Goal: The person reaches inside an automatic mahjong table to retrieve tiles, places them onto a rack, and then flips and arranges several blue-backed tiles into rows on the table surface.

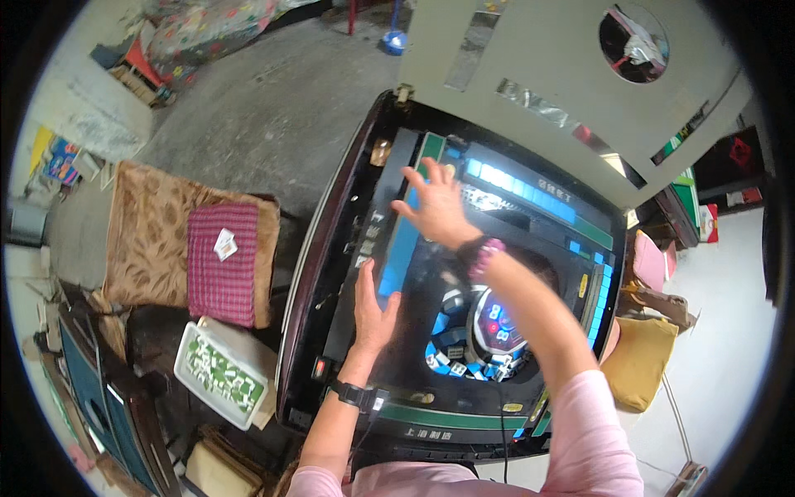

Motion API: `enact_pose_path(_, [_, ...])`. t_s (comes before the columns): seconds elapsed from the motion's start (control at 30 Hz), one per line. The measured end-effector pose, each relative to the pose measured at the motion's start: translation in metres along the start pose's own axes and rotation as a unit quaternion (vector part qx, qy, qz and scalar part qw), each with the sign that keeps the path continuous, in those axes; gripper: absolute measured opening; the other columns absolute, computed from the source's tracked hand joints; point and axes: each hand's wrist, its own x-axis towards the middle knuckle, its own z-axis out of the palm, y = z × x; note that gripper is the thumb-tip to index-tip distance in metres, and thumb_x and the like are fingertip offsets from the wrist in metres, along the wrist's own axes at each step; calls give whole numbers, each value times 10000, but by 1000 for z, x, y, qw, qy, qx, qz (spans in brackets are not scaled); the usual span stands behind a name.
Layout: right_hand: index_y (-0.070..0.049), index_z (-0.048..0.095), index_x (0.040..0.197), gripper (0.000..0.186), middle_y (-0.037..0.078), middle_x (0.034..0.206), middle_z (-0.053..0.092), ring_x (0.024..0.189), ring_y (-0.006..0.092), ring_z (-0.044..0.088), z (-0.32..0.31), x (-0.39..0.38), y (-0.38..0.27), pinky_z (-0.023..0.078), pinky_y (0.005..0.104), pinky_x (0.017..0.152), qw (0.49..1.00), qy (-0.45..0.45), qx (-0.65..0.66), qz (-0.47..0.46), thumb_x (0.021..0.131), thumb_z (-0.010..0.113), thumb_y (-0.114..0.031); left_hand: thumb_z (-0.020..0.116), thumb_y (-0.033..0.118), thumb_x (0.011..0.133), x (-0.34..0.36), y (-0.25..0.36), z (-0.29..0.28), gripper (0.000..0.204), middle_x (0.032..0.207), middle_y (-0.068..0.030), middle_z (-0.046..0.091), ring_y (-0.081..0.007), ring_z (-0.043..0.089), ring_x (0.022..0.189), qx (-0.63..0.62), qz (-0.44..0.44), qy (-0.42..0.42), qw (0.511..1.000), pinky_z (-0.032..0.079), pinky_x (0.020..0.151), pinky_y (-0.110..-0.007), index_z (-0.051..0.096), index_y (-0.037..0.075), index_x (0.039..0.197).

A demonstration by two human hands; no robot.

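Observation:
An opened mahjong table point(364, 406) lies in front of me, its dark inner deck showing. Along its left side runs a long blue row of mahjong tiles point(402, 247). My left hand point(374, 313) is at the near end of this row, fingers stretched and thumb apart. Over the far end, my right hand point(440, 205) spreads its fingers, its arm reaching across the deck. Whether either hand presses on the tiles is hard to tell. Loose blue-and-white tiles point(455, 366) lie in the round well around a lit centre console point(497, 323). Another tile row point(522, 195) stands on the far side.
The raised table lid point(538, 50) stands at the far side, with a round hole in it. Left of the table are a white tub point(192, 383) of green-and-white tiles and a chair point(149, 240) with a checked cloth point(224, 286). A yellow-cushioned seat point(639, 364) is at right.

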Motion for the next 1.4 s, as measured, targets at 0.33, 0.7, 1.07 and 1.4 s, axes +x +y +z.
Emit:
enact_pose_path(0.33, [-54,654,840,247,163,1078,523,1050,367,497,33,-26,23,483,424,867,994,-66,83,31,600,711,-52,620,49,785,-26,27,71,629,1427,-315,319,-506,340,1287,124,49,-41,990,270,1095,-545,369,-40,1355])
enact_pose_path(0.7, [-87,625,1039,335,135,1091,574,1082,325,520,-20,-177,94,375,471,942,979,-147,112,89,751,719,-229,623,51,776,-65,44,94,318,1215,-166,526,-378,463,1179,69,117,-143,980,369,1039,-460,594,17,1091])
enact_pose_path(1.07, [-152,448,1345,763,193,1387,384,1316,398,334,-90,-129,260,344,547,1026,961,4,-82,263,668,800,-169,733,224,744,184,92,120,751,1447,-218,325,-407,258,1370,264,243,-206,911,268,1133,-467,387,31,1382])
enact_pose_path(1.4, [-209,567,1232,556,84,1222,500,1199,307,443,-63,-112,270,390,569,890,971,-24,-73,227,719,775,-169,761,281,726,206,99,206,604,1325,-83,454,-313,374,1261,364,226,-173,887,278,998,-611,534,173,1275])
